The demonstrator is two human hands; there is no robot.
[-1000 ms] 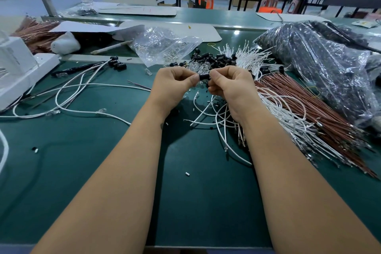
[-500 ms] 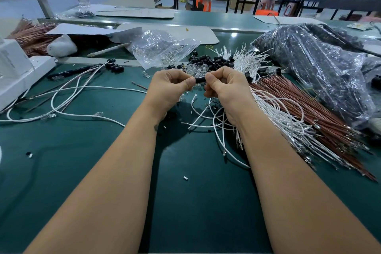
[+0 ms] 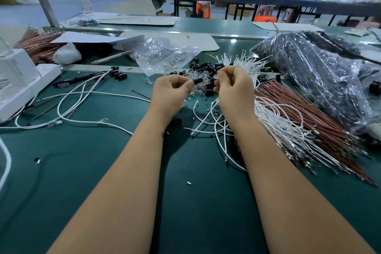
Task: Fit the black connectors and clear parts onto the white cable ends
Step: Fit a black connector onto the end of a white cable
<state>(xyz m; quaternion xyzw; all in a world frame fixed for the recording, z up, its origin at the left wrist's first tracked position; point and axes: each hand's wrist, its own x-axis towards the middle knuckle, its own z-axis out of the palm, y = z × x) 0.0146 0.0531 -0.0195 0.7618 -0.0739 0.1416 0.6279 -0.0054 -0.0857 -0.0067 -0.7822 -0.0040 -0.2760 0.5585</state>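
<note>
Pinching a black connector (image 3: pixel 197 81) at frame centre, the left hand (image 3: pixel 172 91) points it right and slightly up toward the right hand (image 3: pixel 233 86), which pinches something small and unclear just beside it.

The connector (image 3: pixel 197 81) pinched in the left hand (image 3: pixel 172 94) was black. Just beyond that grip lay a heap of black connectors (image 3: pixel 208 68) and clear parts (image 3: pixel 199 77). To its right, white cables (image 3: pixel 276 115) ran beside reddish-brown wires (image 3: pixel 309 117). Beneath it the mat (image 3: pixel 195 202) was dark green.
</note>
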